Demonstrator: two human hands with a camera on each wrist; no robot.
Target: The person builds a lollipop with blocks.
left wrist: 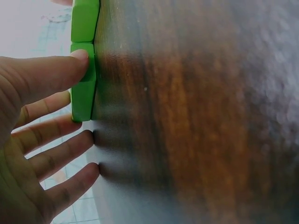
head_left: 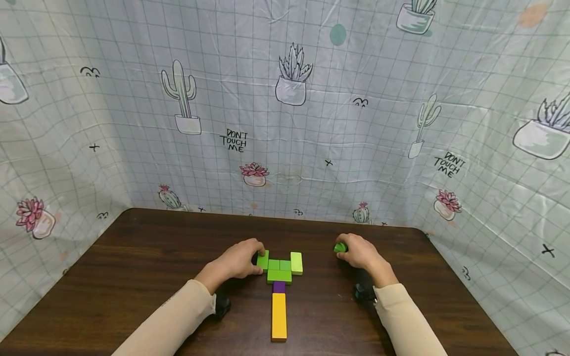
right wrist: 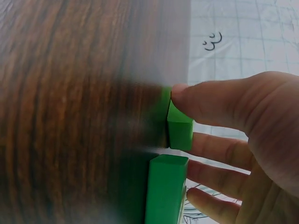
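At the left of a block arrangement, my left hand (head_left: 238, 259) pinches a green block (head_left: 263, 261) between thumb and fingers. In the left wrist view the thumb lies on that block (left wrist: 84, 100), with another green block (left wrist: 85, 21) against it. To the right of the arrangement, my right hand (head_left: 360, 253) grips a small green block (head_left: 340, 247). The right wrist view shows the thumb against this block (right wrist: 180, 133), and a darker green block (right wrist: 166, 189) below it in the picture, near the other fingers; whether they touch it I cannot tell.
Green blocks (head_left: 279, 276) lie together mid-table, a light green block (head_left: 296, 263) on their right. A purple block (head_left: 278, 287) and a long yellow block (head_left: 279, 316) run toward the front of the brown table (head_left: 133, 277). A patterned curtain (head_left: 311, 133) hangs behind and at both sides.
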